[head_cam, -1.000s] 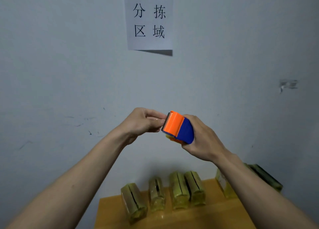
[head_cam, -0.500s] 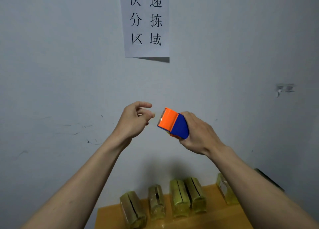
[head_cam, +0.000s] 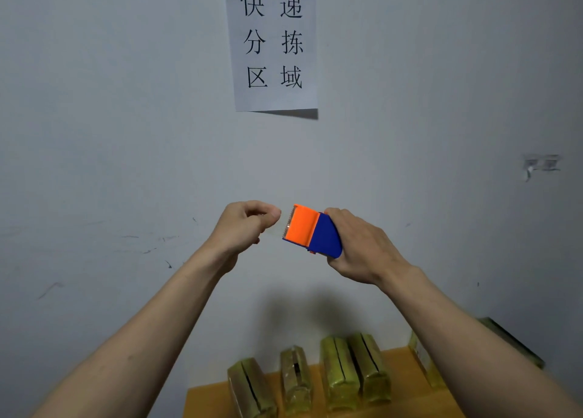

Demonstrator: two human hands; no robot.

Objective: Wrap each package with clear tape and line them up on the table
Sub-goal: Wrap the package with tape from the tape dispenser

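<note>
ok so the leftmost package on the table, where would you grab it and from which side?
Grip the leftmost package across its two long side faces, hand coming down from above. It stands on end with a clear gap to the next package and bare table on its left, so fingers likely fit on both sides.

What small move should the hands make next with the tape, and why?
Probably the left hand should draw the clear tape further out of the dispenser that the right hand holds: only a short strip shows at the toothed edge, too short to wrap a package.
</note>
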